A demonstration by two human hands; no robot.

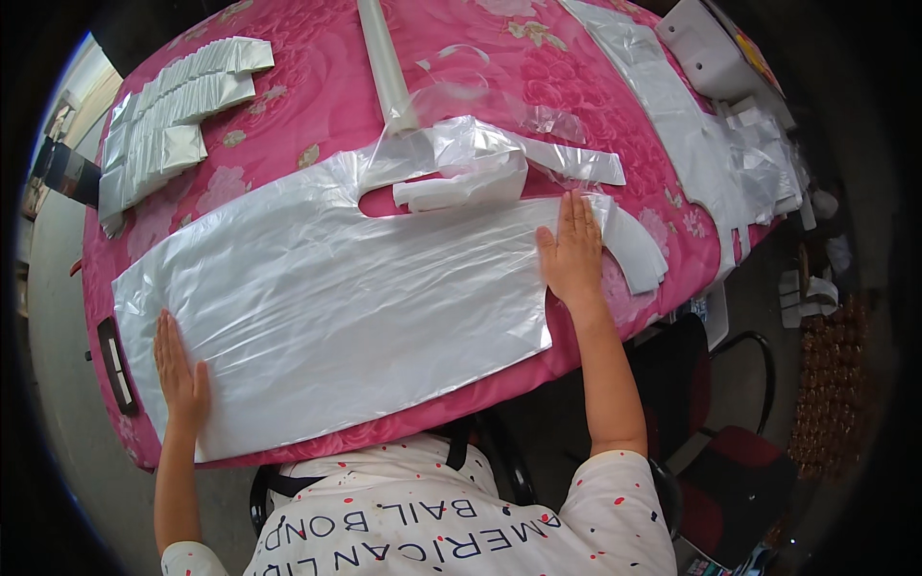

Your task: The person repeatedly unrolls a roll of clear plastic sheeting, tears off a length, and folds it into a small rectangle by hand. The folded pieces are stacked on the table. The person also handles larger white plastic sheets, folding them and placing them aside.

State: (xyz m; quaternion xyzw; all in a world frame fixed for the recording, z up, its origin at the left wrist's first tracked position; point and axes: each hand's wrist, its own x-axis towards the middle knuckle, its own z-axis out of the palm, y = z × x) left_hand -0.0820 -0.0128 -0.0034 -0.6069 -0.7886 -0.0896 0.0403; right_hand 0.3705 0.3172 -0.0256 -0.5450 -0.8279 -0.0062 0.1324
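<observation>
A wide stack of white plastic T-shirt bags (365, 298) lies flat across the table in front of me, with handle cut-outs along its far edge. My left hand (181, 374) rests flat on the near left end of the stack, fingers stretched out. At the opposite end, my right hand (574, 252) presses flat near the handles, its fingers extended and pointing away from me. Crumpled white plastic (471, 178) is folded over in the handle opening. A loose strip of plastic handle (634, 245) curves out just right of my right hand.
Folded plastic bundles (178, 106) stand in rows at the far left. A pale plastic roll (386, 67) lies at the far middle. More plastic bags (663, 115) and a white box (715, 48) are at the right. A dark holder (117, 365) lies by the left edge; chairs (720, 470) stand right.
</observation>
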